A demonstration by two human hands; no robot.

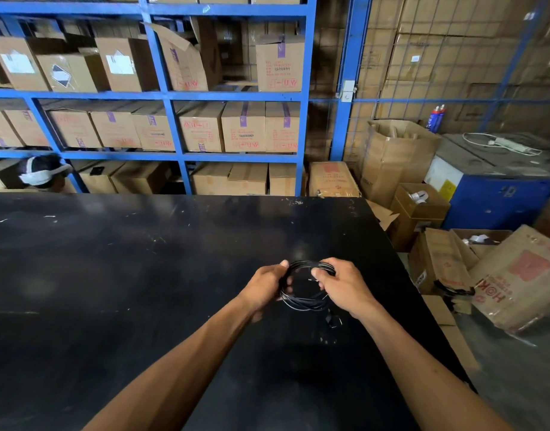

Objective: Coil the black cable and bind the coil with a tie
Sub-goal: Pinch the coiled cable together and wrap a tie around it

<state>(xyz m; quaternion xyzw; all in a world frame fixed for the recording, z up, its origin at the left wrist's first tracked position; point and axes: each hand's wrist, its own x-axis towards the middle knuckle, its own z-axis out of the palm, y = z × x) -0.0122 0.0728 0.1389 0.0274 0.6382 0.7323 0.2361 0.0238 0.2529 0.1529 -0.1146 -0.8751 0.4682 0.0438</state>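
My left hand [266, 283] and right hand [339, 283] pinch the cable [301, 301] coil between them, loops hanging toward frame bottom.

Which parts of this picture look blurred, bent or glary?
Head view: the left hand is slightly motion-blurred; the blue shelf rails bow from wide-angle distortion; the black table shows soft glare patches; the cable is hard to separate from it.

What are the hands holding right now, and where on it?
Both hold the coiled cable: left hand on its left side, right hand on its upper right.
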